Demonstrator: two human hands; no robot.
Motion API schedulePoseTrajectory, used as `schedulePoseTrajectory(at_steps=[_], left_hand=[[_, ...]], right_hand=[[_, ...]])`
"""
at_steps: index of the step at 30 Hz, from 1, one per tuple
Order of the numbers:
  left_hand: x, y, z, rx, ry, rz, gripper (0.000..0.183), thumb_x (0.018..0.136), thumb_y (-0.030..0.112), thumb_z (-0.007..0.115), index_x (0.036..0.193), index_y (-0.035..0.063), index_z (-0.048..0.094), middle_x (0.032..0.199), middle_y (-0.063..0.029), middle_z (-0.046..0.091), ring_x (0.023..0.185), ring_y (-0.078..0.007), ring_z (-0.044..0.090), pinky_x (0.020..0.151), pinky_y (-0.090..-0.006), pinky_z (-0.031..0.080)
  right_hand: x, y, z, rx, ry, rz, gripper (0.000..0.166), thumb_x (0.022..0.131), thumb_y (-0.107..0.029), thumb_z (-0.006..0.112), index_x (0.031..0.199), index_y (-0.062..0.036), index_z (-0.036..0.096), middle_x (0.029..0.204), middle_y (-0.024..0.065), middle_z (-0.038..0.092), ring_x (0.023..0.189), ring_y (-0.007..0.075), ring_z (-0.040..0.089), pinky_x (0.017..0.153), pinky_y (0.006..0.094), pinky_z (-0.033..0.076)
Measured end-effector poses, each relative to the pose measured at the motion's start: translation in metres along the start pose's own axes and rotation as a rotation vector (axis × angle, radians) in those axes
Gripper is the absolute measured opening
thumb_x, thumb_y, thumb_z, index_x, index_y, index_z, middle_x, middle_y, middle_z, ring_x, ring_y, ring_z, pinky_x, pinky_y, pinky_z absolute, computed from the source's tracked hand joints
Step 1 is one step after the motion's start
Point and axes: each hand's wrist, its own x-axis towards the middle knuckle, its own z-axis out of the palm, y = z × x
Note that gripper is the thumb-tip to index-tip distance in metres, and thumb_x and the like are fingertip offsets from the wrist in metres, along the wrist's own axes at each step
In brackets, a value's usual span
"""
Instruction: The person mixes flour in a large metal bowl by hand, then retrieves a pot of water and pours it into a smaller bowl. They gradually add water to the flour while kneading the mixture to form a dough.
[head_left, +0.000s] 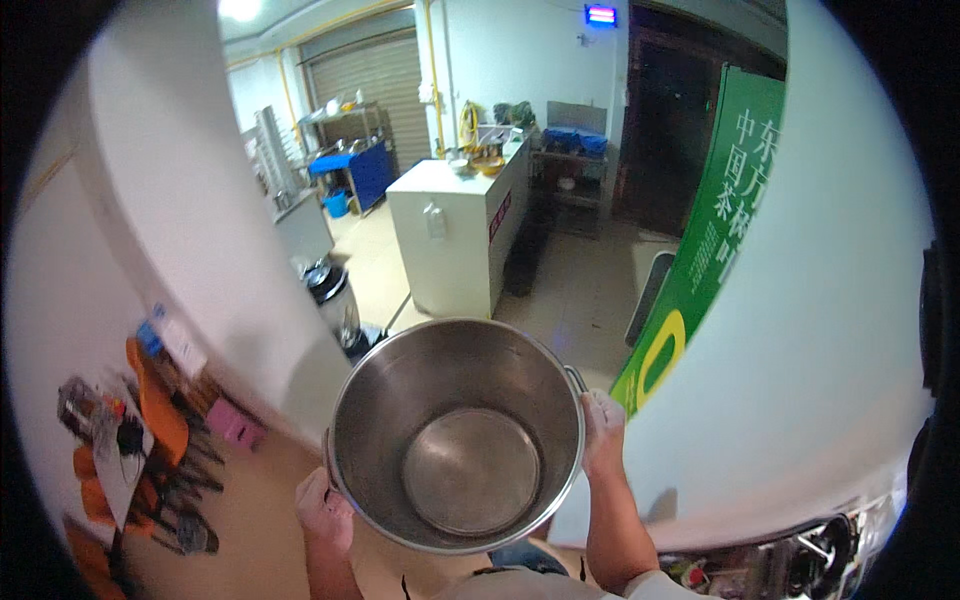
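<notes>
A large round stainless-steel pot (471, 474) hangs in front of my body, its wide mouth facing up. Nothing lies inside it; its bare bottom shows. On its left side my left hand (325, 508) grips a side handle, with the fingers partly hidden by the rim. My right hand (603, 426) holds the metal handle (576, 379) on the opposite side. Both hands look whitened, as if dusted with powder.
Ahead stands a white counter (439, 247) with bowls on top. A green banner (705, 232) with writing leans along the right wall. To the left are a bin (326, 281), a pink stool (234, 424), and a table (124, 469) with orange chairs (161, 405).
</notes>
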Motion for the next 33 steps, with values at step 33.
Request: schedulePoseTrajectory(at_steps=[33], left_hand=[[1.011,-0.048,0.144,-0.260,0.446,0.455,0.038,0.100,0.031,0.050,0.083,-0.0017,0.063,0.061,0.0016,0.047,0.052,-0.0063,0.039,0.050,-0.0229,0.026]], right_hand=[[0.943,0.277,0.602,0.037,-0.334,-0.158,0.035,0.100,-0.027,0.048,0.083,0.0013,0.061,0.069,0.0056,0.057,0.062,0.0147,0.051,0.059,0.0312,0.043]])
